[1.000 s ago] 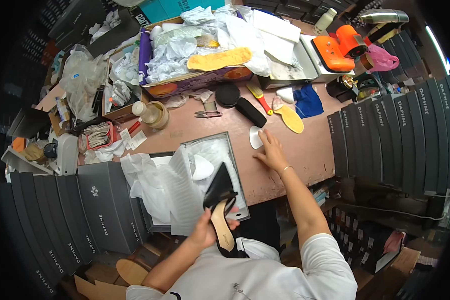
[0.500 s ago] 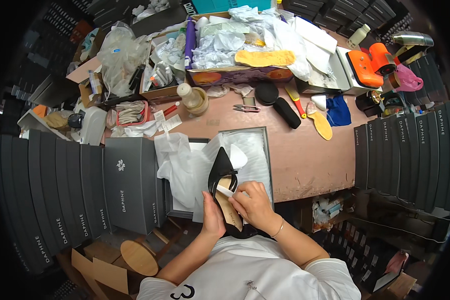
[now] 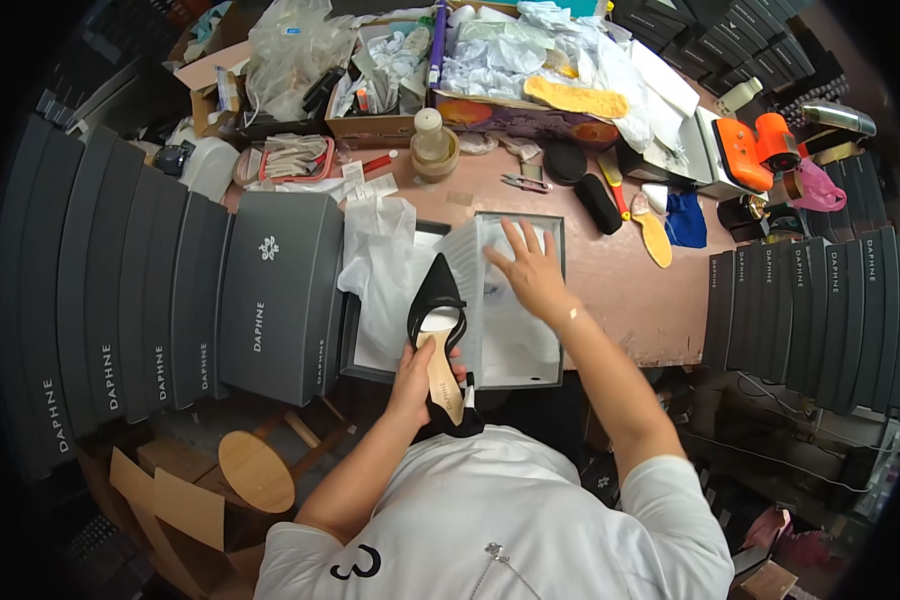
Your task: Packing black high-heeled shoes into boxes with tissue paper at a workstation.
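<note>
While the left hand point(image 3: 417, 372) grips a black pointed high-heeled shoe with tan insole point(image 3: 438, 335) by its rear half, toe pointing away over the near edge of the desk point(image 3: 620, 285), the right hand point(image 3: 532, 272) lies spread, palm down, on white tissue paper point(image 3: 490, 300) inside an open grey cardboard shoe box point(image 3: 555, 375). Step judged: lining the box before the shoe goes in. Next move calls for flattening the tissue and lowering the shoe onto it. Half a second ago both hands were on the shoe; the right has since moved forward into the box. A grey box lid point(image 3: 275, 290) rests at the left.
</note>
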The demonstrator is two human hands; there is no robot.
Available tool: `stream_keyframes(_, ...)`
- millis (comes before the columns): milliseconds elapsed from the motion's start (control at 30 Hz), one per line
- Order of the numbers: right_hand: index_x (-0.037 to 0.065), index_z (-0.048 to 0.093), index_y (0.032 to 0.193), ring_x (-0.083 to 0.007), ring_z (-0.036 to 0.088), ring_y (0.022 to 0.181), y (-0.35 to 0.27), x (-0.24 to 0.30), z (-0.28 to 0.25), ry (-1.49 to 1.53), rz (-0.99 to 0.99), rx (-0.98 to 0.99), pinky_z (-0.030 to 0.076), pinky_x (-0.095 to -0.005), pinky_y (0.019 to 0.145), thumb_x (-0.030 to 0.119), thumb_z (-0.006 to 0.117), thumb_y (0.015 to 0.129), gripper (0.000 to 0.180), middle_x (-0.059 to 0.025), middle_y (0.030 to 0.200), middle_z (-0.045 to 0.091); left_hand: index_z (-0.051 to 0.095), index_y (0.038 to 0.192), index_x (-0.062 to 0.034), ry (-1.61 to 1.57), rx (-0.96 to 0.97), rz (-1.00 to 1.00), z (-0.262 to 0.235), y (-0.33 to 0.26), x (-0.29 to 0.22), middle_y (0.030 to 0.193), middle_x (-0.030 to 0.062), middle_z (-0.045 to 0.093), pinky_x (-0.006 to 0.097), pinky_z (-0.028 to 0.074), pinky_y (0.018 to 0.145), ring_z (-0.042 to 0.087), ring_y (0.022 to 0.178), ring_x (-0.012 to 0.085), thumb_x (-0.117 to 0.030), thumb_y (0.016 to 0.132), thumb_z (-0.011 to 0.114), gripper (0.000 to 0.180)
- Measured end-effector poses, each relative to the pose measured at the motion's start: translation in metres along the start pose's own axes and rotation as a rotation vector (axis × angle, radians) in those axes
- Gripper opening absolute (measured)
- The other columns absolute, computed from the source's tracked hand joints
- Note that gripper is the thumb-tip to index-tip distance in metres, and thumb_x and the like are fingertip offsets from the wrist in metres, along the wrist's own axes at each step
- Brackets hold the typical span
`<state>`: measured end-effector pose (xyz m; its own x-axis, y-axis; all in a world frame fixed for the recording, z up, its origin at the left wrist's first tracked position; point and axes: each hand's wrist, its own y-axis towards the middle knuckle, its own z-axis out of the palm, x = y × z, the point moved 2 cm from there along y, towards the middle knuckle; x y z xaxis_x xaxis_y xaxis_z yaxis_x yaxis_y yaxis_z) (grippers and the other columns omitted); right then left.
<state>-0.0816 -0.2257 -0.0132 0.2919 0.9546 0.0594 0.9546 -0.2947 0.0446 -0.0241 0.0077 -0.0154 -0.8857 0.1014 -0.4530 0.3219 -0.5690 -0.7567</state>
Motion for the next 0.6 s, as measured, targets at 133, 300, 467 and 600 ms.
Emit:
stream_keyframes(133,0.011,0.064,0.097,-0.0320,0.043,0.124,0.005,-0.013,-0.004,0.074,-0.020,0.006,0.030,-0.0545,0.103,0.005,0.063,0.077,0.021,-0.0123,0.125,0.051,0.043,0.119,-0.0113,-0.058,0.027,0.004,0.007,-0.003,-0.007,0.094,0.0110,0.061,0.038,0.055,0.064,0.064,0.071,0.0216,-0.032,0.096,0.052,0.033)
stream_keyframes(300,0.009,0.058,0.088,-0.0296,0.059,0.085,-0.024,0.052,-0.061,1.073,0.245,-0.005,0.048,-0.0428,0.074,0.004,0.072,0.067,0.026,-0.0059,0.091,0.057,0.056,0.107,-0.0089,-0.234,0.084,-0.061,0.009,0.003,-0.006,0.090,0.0067,0.060,0.034,0.053,0.062,0.062,0.069,0.0187,-0.060,0.090,0.049,0.055)
stream_keyframes(467,0.010,0.055,0.105,-0.0317,0.058,0.087,-0.010,0.083,-0.026,0.579,0.217,-0.295,0.047,-0.0389,0.069,0.002,0.071,0.066,0.043,-0.0104,0.105,0.056,0.046,0.112,-0.0076,0.029,0.159,0.145,0.043,-0.008,-0.014,0.083,0.0067,0.057,0.031,0.051,0.058,0.059,0.064,0.0159,-0.050,0.094,0.048,0.046)
stream_keyframes(600,0.012,0.044,0.135,-0.0353,0.046,0.117,0.004,0.082,-0.020,0.288,0.254,-0.155,0.038,-0.0436,0.095,0.003,0.072,0.066,0.074,-0.0190,0.137,0.039,0.037,0.117,-0.0070,0.066,0.045,0.086,0.044,-0.008,-0.012,0.086,0.0080,0.056,0.031,0.052,0.055,0.059,0.063,0.0162,-0.035,0.096,0.053,0.039)
